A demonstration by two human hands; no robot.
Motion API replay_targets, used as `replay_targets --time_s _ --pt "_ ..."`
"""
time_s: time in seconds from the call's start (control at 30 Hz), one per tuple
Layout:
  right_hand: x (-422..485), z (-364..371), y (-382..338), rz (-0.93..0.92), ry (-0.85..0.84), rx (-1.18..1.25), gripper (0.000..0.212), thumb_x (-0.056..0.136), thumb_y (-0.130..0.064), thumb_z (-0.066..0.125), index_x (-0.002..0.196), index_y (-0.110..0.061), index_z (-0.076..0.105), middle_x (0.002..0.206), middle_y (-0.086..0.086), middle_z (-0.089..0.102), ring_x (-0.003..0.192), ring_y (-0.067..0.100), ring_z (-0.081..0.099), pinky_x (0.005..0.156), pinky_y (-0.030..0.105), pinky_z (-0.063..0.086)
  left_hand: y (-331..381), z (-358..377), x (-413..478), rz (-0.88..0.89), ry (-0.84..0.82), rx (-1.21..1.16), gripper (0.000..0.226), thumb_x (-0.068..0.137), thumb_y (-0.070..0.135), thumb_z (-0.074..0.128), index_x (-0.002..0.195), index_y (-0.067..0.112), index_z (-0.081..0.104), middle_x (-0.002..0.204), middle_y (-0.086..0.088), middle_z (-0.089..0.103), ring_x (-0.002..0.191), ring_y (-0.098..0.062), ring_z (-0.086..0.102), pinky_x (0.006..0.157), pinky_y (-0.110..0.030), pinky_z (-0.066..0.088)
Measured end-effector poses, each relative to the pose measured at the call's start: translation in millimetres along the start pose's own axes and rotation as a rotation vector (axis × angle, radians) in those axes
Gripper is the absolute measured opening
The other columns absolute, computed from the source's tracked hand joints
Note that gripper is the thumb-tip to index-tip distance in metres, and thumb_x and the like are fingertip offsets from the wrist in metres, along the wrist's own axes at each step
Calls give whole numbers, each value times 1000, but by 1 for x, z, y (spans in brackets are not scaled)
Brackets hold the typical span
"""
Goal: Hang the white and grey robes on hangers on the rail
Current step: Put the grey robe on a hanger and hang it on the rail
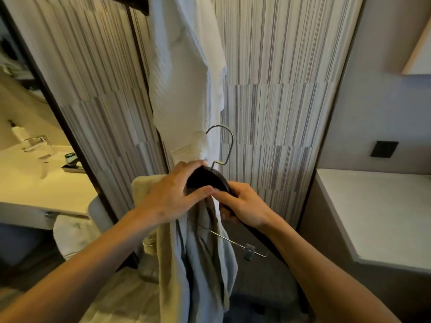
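The white robe (pixel 184 78) hangs from above, against the striped wall. Below it I hold a dark wooden hanger (pixel 206 179) with a metal hook (pixel 224 142) and a clip bar (pixel 247 249). The grey robe (pixel 200 257) hangs down from the hanger between my forearms. My left hand (pixel 172 197) grips the hanger's left shoulder together with the grey cloth. On the hanger's right arm my right hand (pixel 245 206) is closed, its fingers pinching the cloth at the hanger's middle. No rail can be seen apart from a dark piece at the top edge.
A bathroom counter (pixel 46 183) with a tap (pixel 37 142) and a soap bottle lies to the left behind a dark door frame (pixel 77 145). A white shelf (pixel 377 213) juts out at the right. A black wall plate (pixel 383 149) sits above it.
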State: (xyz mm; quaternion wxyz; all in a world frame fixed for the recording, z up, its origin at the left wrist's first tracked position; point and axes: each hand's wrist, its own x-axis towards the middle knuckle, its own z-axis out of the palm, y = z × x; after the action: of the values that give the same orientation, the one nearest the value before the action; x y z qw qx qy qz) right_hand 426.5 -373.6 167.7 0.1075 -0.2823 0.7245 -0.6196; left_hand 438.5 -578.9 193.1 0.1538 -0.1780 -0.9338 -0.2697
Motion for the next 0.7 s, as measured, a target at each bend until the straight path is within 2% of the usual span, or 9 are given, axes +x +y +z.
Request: replay_targets --time_s 0.13,0.17,0.23,0.3,0.37,0.4,0.5,0.6,0.7 --pt "13 8 4 147 -119 207 61 102 -45 35 104 13 57 73 19 53 65 27 49 61 32 42 -17 -8 5 77 13 16 54 84 72 43 108 25 55 88 5 64 79 -7 60 66 -30 49" --pt "18 8 7 231 -159 276 62 102 -44 30 107 10 60 78 20 58 70 28 54 66 33 45 -21 -10 5 88 12 28 54 84 72 43 104 24 55 82 7 62 74 -8 60 61 -28 47" --pt "34 5 18 390 -183 313 52 103 -33 35 116 11 59 91 21 64 80 27 63 76 38 51 -25 -11 3 110 0 59 50 84 70 45 101 23 55 76 9 59 71 -9 60 55 -22 44" --pt "51 1 28 478 -281 168 40 103 -22 41 126 9 54 105 19 64 93 28 63 87 42 52 -26 -12 0 131 -16 108 47 85 67 46 100 23 53 73 11 57 73 -7 59 55 -20 42" --pt "66 3 34 524 -445 -12 31 102 -15 49 129 -1 52 114 12 64 108 29 61 95 45 51 -25 -16 -2 161 -23 131 47 85 67 45 99 23 53 73 13 56 70 -6 58 53 -19 42" --pt "71 8 33 558 -509 -93 33 99 -14 55 131 -5 51 117 9 63 116 30 59 99 46 50 -24 -18 -2 172 -20 128 47 85 66 46 100 22 53 73 12 56 67 -6 59 52 -19 42" --pt "80 35 34 587 -667 -310 53 94 -21 64 140 -3 46 138 12 54 132 28 50 105 44 46 -17 -27 -5 195 -9 117 44 86 61 49 97 19 53 69 12 54 68 -8 58 50 -19 42" --pt "84 47 40 535 -548 -355 44 94 -17 62 134 -4 51 138 14 54 126 27 54 99 43 51 -18 -42 -13 205 5 149 40 87 57 52 95 18 51 67 11 54 73 -10 59 50 -16 41" --pt "86 41 48 381 -466 -588 15 85 -14 65 100 -12 62 104 10 64 94 22 64 91 48 55 -27 -61 -25 174 64 154 34 86 56 53 96 24 48 64 12 55 76 -5 60 50 -14 43"
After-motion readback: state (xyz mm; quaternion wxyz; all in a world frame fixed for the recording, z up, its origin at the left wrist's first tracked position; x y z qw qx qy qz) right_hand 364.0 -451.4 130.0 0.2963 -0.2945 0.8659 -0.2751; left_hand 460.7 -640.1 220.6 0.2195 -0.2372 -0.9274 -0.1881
